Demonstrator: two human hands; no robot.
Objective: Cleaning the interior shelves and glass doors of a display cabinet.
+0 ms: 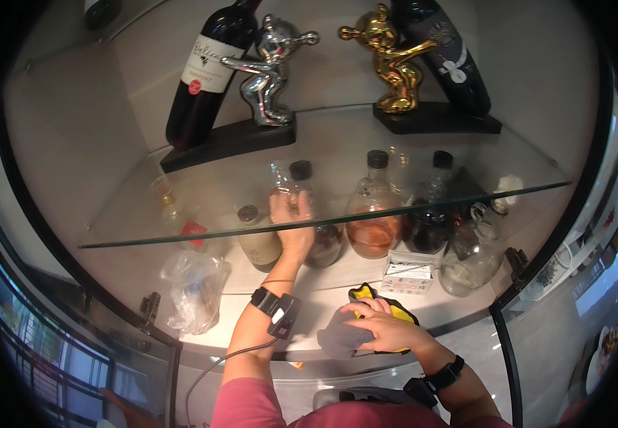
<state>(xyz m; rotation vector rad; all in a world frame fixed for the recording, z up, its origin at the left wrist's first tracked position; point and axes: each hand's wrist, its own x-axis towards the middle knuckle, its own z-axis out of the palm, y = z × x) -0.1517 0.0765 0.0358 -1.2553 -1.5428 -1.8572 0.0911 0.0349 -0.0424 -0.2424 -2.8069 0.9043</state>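
Note:
My left hand (pixel 292 216) reaches below the glass shelf (pixel 330 220) and shows through it. Its fingers are at a clear glass neck, beside a black-capped glass bottle (pixel 326 249). Reflections hide whether they grip it. Just left stands a squat, pale bottle with a dark cap (pixel 260 243). Near the cabinet's front edge, my right hand (pixel 386 323) holds a crumpled grey and yellow cloth (pixel 349 334). Behind the cloth sits a small open box (pixel 408 275) with white contents. A round glass jar of amber-red liquid (pixel 373 235) stands farther back.
On the glass shelf, silver (pixel 269 75) and gold (pixel 397 69) figurines support tilted wine bottles. Below stand a dark-filled jar (pixel 425 232), a clear jug (pixel 472 262) and a crumpled plastic bag (pixel 196 289). Framed glass doors (pixel 507 364) flank the opening; a cable (pixel 196 385) hangs from my left wrist.

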